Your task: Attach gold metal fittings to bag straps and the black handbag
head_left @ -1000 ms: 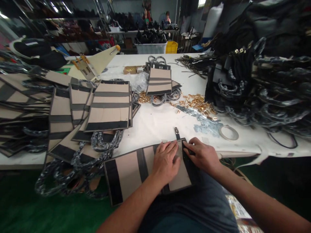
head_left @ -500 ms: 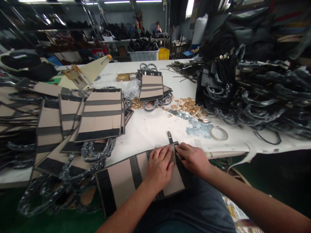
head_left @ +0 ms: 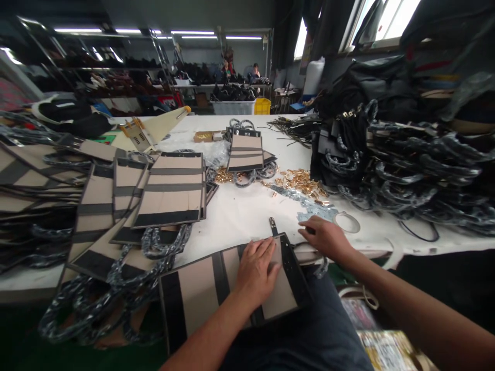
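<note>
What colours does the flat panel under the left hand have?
The panel under the left hand is beige with black bands and black edges, seen in the head view.

Bare white table (head_left: 247, 216) runs from the near edge up the middle: widest open lane for a hand. Left blocked by fanned stack of tan-and-black panels (head_left: 170, 188), w/ wrapped handles (head_left: 162, 242) spilling over the edge. Right blocked by tall heap of black bags (head_left: 406, 154). Mid-lane scatter: gold fittings (head_left: 297, 180), silver plates (head_left: 309, 203), tape roll (head_left: 347, 222) just beside right hand (head_left: 327, 238). Small panel stack (head_left: 245, 152) sits further back, w/ clear strips on both sides.
</note>
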The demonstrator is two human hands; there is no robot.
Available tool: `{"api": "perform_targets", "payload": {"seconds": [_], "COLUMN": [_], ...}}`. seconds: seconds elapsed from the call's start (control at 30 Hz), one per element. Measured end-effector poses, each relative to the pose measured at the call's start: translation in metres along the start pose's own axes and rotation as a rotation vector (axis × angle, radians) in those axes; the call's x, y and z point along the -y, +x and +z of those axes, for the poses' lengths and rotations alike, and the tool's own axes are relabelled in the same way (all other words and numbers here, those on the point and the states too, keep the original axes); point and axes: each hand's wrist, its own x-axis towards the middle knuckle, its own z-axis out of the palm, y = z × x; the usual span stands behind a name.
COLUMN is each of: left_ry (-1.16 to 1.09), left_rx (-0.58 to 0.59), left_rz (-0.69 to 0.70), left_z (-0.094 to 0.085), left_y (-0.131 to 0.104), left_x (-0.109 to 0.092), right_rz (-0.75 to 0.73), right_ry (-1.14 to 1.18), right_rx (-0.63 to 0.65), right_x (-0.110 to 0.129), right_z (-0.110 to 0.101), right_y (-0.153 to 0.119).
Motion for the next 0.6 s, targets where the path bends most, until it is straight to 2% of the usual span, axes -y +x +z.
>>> {"api": "perform_targets", "payload": {"seconds": [0.13, 0.23, 0.43, 0.6], "left_ry": [-0.041, -0.061, -0.074, -0.073], "left_rx": [-0.010, -0.019, -0.021, -0.019], "left_rz": [-0.020, -0.028, -0.035, -0.031], "left_z": [0.003, 0.004, 0.003, 0.001], "left_y": [-0.001, -0.003, -0.003, -0.003], "left_x": [0.003, 0.002, 0.000, -0.001], "right_rz": [0.120, 0.151, 0.184, 0.227], "right_ry": [-0.041, -0.023, 0.034, 0.110], "right_rx": [0.027, 0.063, 0.065, 0.035], "right_x": [-0.034, -0.045, -0.050, -0.044], "right_z": [-0.001, 0.003, 0.004, -0.012], "right_y": [0.030, 0.042, 0.045, 0.043]}}
